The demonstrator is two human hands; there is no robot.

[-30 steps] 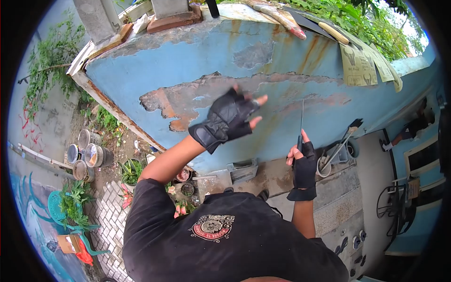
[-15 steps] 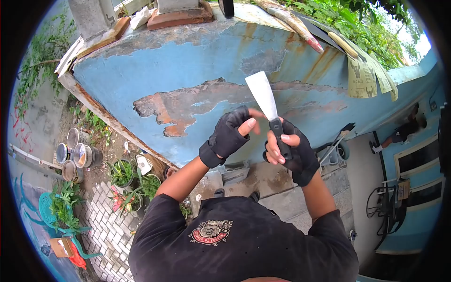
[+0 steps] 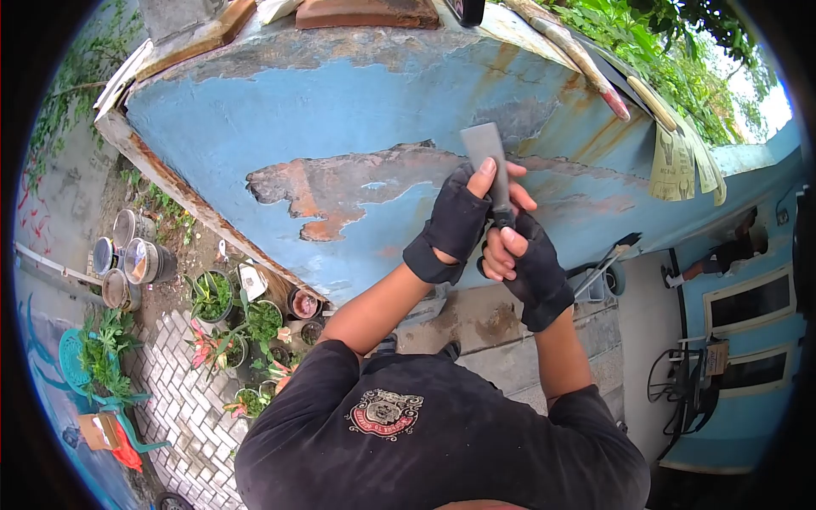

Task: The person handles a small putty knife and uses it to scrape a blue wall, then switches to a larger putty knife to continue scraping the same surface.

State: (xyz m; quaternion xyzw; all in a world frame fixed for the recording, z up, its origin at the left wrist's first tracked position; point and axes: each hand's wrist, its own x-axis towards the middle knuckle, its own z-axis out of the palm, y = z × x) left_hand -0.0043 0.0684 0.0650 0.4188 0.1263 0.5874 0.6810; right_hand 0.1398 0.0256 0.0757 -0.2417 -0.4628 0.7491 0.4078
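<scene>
A putty knife [image 3: 484, 143] with a flat metal blade and a dark handle is held up before the wall, blade pointing upward. My right hand [image 3: 529, 270], in a black fingerless glove, is closed round the handle. My left hand [image 3: 459, 212], gloved the same way, pinches the blade, its thumb across the front and its fingers passing behind. Beyond both hands stands the blue wall [image 3: 212, 127], where paint has come off in a large ragged patch [image 3: 340, 183] showing grey and reddish plaster.
On the wall's top lie a paint-stained brush [image 3: 586, 68] and sheets of sandpaper [image 3: 673, 166]. Below left are buckets [image 3: 146, 259], potted plants [image 3: 212, 293] and a paved floor [image 3: 178, 399]. Another person [image 3: 722, 255] is at the far right, near a black chair [image 3: 680, 382].
My left hand has moved up and right from beside the putty knife and taken hold of its blade. The knife has turned more upright, and its blade looks darker.
</scene>
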